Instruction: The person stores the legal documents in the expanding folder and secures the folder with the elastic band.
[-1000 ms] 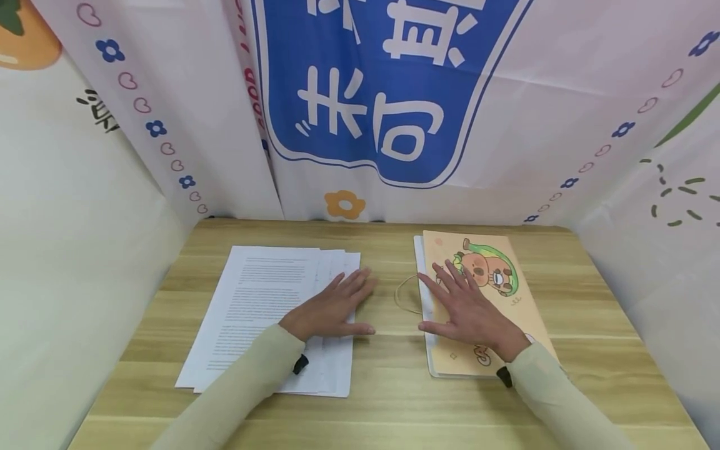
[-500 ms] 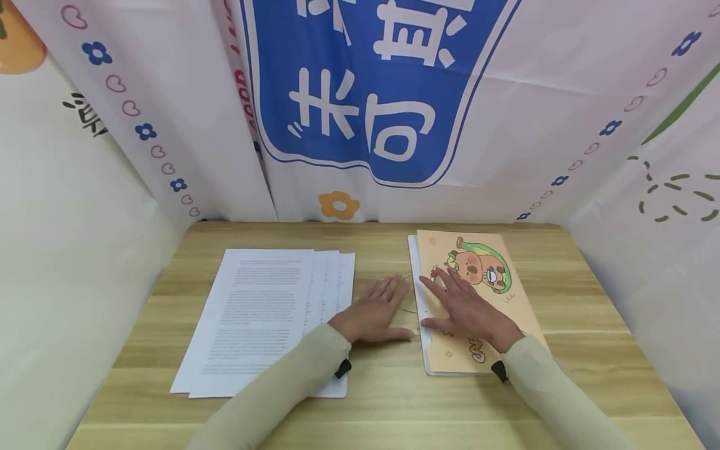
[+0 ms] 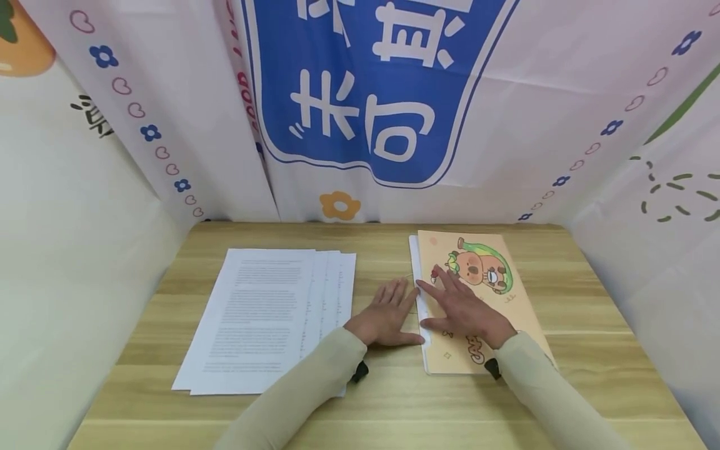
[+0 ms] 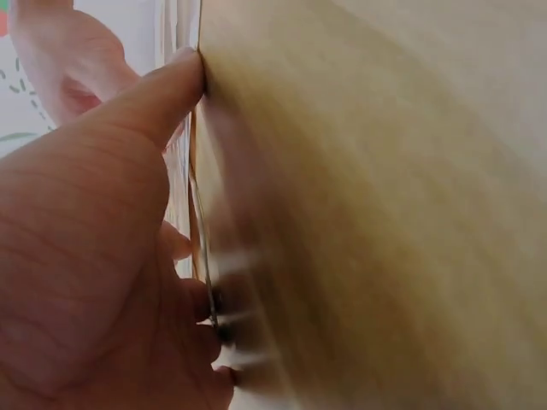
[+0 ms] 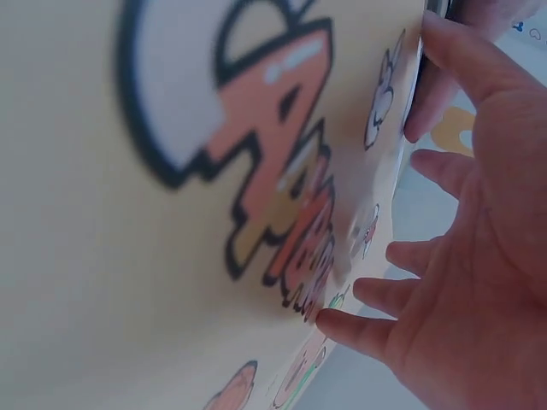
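Note:
A peach-coloured folder [image 3: 514,319] with a cartoon animal on its cover lies on the right side of the table, a white edge [image 3: 415,253] showing along its left side. My right hand [image 3: 465,310] rests on the cover with fingers spread, its thumb and index tips near that white edge. Palm down, my left hand [image 3: 382,317] lies on the table just left of the folder, its thumb and index tips right at the white edge. A thin cord [image 4: 202,226] runs by the folder's edge under the left fingers in the left wrist view; in the head view the hand hides most of it.
Printed white sheets [image 3: 259,312] lie in an overlapping, slightly fanned stack on the left of the wooden table [image 3: 388,406]. Printed white cloth [image 3: 495,144] hangs behind and along both sides of the table.
My left hand has moved right, from the edge of the printed sheets to the folder's left edge, covering the cord. The right hand stays on the folder with little shift.

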The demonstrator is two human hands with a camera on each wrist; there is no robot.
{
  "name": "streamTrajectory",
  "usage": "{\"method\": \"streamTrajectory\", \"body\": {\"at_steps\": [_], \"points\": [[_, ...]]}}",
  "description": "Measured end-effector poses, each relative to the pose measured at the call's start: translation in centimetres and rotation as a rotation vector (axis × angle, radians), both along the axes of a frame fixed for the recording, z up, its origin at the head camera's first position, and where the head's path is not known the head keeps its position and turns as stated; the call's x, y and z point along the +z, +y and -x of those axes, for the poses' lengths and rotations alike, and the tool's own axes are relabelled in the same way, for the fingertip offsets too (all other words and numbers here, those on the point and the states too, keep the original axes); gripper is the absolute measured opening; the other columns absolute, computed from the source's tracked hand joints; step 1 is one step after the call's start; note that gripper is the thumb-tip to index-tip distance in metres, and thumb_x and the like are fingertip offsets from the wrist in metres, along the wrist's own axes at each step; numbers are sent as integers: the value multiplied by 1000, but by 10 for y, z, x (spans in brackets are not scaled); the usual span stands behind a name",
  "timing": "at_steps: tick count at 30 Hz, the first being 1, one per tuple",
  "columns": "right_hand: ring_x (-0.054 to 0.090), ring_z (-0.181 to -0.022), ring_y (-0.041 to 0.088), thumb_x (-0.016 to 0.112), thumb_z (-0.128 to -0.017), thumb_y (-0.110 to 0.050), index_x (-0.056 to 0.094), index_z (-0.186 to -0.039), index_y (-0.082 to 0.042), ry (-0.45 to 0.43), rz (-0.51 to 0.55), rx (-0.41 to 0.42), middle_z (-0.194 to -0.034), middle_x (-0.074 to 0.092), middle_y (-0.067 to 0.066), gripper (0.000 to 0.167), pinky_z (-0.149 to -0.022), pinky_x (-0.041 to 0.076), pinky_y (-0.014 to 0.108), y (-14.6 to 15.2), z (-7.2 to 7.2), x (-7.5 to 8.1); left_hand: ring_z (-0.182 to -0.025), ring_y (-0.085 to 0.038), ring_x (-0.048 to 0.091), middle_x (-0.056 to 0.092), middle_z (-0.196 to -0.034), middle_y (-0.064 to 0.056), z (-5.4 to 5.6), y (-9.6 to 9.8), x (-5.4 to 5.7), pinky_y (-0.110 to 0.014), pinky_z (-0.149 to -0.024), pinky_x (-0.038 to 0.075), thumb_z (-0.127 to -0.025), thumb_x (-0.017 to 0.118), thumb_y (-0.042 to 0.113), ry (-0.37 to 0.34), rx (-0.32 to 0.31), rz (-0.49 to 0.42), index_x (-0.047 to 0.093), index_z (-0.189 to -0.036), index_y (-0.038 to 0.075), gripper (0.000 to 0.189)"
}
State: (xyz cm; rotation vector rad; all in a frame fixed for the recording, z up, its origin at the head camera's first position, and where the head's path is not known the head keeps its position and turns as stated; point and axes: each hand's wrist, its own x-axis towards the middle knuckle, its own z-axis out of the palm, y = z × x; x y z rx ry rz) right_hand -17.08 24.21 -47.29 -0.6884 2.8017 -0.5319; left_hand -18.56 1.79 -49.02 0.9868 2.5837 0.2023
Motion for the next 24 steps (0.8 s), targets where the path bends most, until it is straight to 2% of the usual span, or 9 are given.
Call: {"method": "streamTrajectory", "body": {"at_steps": [4, 8, 15, 18, 24], "points": [[11, -148, 56, 74, -94, -46, 40, -159, -13, -7, -11, 9, -167, 8, 28, 81, -112, 21, 72, -1, 0, 0, -155, -29, -11, -11, -170, -14, 0, -1, -4, -46, -122, -3, -93, 49, 77, -28, 16, 17, -2, -167, 18, 107], [12, -148, 56, 74, -93, -47, 40, -160, -15, -33, -31, -18, -167, 9, 28, 81, -113, 20, 71, -3, 0, 2, -154, -27, -17, -18, -169, -11, 1, 1, -5, -45, -122, -7, -93, 47, 78, -61, 26, 49, -7, -166, 21, 107], [13, -149, 55, 75, -93, -48, 40, -159, -16, -58, -45, -52, -166, 15, 26, 82, -114, 19, 69, -6, 1, 4, -148, -25, -31, -31, -164, -9, 11, 5, -21, -43, -117, -19, -92, 48, 79, -138, 36, 54, -15, -163, 24, 110], [14, -148, 56, 75, -93, -47, 40, -159, -16, -58, -44, -51, -166, 17, 27, 82, -113, 19, 70, -5, 1, 3, -148, -25, -31, -32, -164, -8, 13, 6, -25, -43, -116, -19, -91, 46, 81, -131, 30, 77, -17, -163, 24, 111], [17, -147, 56, 76, -92, -44, 43, -158, -14, -43, -42, -52, -165, 21, 26, 80, -113, 22, 69, -5, 1, 4, -148, -24, -30, -32, -164, -7, 14, 6, -27, -43, -116, -19, -90, 44, 83, -114, 34, 98, -16, -163, 26, 110]]}}
